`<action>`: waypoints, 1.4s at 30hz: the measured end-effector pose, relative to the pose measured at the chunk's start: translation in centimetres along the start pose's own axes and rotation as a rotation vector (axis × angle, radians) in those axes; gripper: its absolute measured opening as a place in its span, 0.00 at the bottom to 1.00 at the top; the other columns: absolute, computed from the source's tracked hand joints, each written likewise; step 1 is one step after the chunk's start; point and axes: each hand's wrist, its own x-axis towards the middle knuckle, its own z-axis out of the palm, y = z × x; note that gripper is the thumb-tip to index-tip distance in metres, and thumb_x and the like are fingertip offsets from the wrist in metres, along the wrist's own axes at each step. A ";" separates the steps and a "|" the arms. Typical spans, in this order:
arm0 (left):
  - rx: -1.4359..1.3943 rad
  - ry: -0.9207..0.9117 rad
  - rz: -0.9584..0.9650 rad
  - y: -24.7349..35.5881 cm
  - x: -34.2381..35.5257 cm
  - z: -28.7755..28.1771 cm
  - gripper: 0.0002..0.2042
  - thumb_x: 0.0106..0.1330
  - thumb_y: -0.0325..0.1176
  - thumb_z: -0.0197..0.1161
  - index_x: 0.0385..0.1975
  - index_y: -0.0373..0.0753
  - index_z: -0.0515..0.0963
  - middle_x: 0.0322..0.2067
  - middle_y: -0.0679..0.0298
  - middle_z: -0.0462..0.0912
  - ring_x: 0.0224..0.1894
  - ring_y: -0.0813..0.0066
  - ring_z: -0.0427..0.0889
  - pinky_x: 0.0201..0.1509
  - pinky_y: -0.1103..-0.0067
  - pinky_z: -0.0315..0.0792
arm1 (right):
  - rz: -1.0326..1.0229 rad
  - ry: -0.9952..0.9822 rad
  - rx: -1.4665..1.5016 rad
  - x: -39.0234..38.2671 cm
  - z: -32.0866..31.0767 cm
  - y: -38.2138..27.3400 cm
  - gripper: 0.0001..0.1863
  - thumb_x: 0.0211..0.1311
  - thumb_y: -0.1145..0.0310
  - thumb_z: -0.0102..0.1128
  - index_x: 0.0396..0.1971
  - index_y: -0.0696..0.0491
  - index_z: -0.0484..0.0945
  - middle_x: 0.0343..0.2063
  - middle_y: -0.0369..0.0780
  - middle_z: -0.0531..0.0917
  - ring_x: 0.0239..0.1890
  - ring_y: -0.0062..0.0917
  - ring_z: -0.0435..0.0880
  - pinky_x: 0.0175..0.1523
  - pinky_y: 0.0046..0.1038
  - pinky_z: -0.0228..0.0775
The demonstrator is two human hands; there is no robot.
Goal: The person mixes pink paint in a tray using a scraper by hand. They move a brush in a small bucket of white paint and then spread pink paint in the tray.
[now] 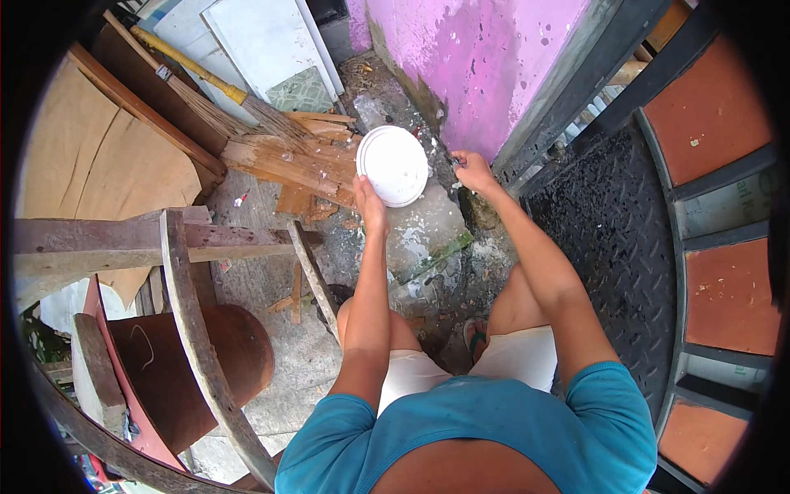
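Note:
My left hand point(370, 211) grips the near left rim of a round white plastic container point(392, 166), seen from above. I cannot tell whether its white top is a lid or its inside. To the right, my right hand point(475, 174) is closed with its fingers pinched around a small dark object point(457, 161), too small to name. That hand is close to the foot of a pink wall point(485, 78) with worn, stained paint. Below the container lies a wet grey slab point(432, 226) with white splashes.
Broken wooden boards point(284, 163) lie left of the container, under two stick brooms point(197, 76). White panels point(262, 49) lean behind. A wooden ladder-like frame point(191, 317) and a rusty brown drum point(222, 354) stand at left. Black tread plate point(605, 255) covers the right side.

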 end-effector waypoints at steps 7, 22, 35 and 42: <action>0.023 -0.235 0.056 0.1 -2.5 3.2 0.23 0.73 0.44 0.39 0.58 0.31 0.59 0.54 0.53 0.66 0.56 0.67 0.65 0.61 0.75 0.57 | -0.066 0.029 0.031 -1.0 -1.0 -1.4 0.21 0.50 0.74 0.52 0.47 0.60 0.76 0.37 0.53 0.82 0.41 0.37 0.82 0.48 0.31 0.71; -0.039 -0.263 0.065 -0.3 -2.2 2.7 0.15 0.73 0.41 0.40 0.50 0.38 0.65 0.45 0.64 0.70 0.48 0.77 0.68 0.55 0.79 0.62 | -0.257 0.237 0.024 -2.3 -1.8 -4.9 0.20 0.55 0.72 0.52 0.50 0.53 0.75 0.41 0.50 0.77 0.40 0.37 0.80 0.48 0.33 0.70; -0.329 -0.279 -0.175 0.2 -2.2 2.2 0.16 0.72 0.46 0.42 0.53 0.45 0.61 0.51 0.63 0.68 0.54 0.71 0.69 0.53 0.70 0.67 | -0.184 0.216 0.086 -2.0 -1.8 -3.9 0.21 0.52 0.72 0.53 0.48 0.59 0.75 0.40 0.54 0.77 0.41 0.45 0.78 0.50 0.37 0.69; -0.280 -0.336 -0.101 0.2 -2.0 1.7 0.19 0.72 0.45 0.41 0.57 0.41 0.58 0.53 0.62 0.67 0.55 0.73 0.67 0.56 0.71 0.64 | -0.316 0.259 0.017 -2.1 -1.4 -3.7 0.20 0.51 0.72 0.53 0.47 0.59 0.75 0.40 0.55 0.78 0.42 0.43 0.79 0.48 0.34 0.70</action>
